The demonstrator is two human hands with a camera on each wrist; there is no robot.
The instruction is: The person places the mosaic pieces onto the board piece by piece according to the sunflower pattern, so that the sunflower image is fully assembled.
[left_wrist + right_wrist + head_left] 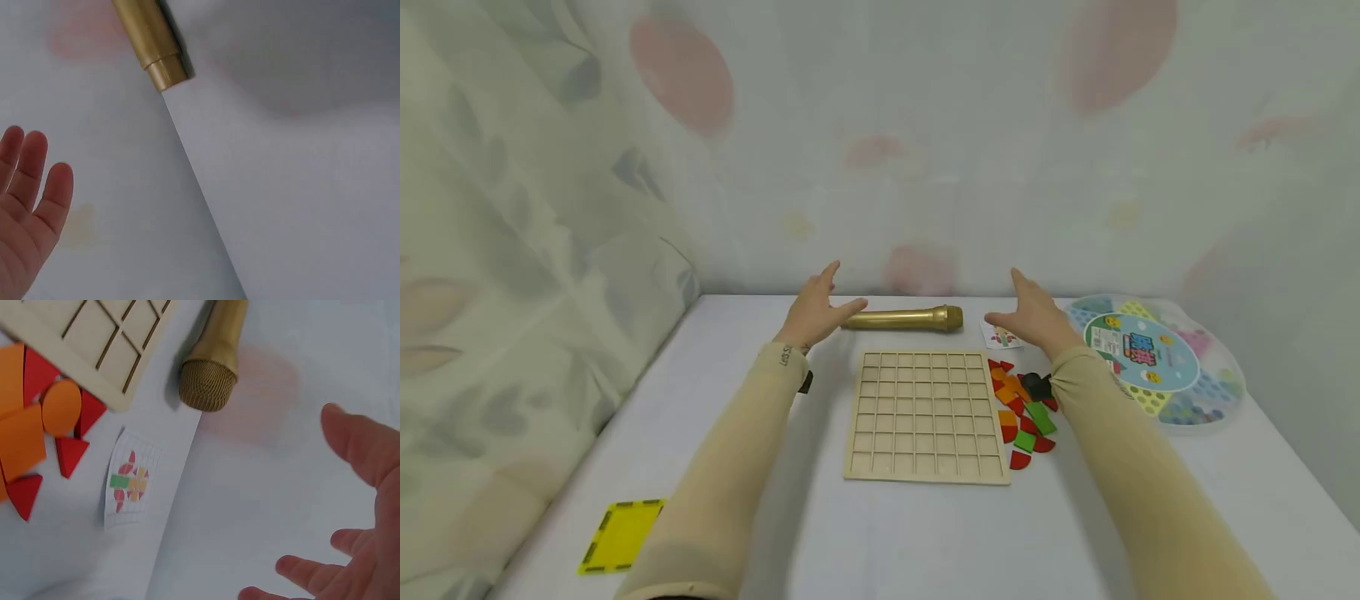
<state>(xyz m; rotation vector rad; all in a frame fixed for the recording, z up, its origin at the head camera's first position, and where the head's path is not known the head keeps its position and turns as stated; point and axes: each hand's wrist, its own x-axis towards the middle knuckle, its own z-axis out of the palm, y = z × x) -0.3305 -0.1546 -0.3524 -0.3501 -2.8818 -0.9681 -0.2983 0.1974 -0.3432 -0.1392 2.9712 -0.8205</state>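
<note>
2 sleeves (722, 475) (1150, 483), 2 hands (812, 311) (1036, 318) nr 1 mic (906, 319)

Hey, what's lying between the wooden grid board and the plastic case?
The head view shows red, orange and green blocks beside the board, then the right forearm before the case.

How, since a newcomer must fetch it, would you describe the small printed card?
On the white table, find the wooden grid board. Just beyond its far right corner lies a small card. Unlike the gold microphone and the solid-coloured blocks, it is white, printed with coloured shapes.
</note>
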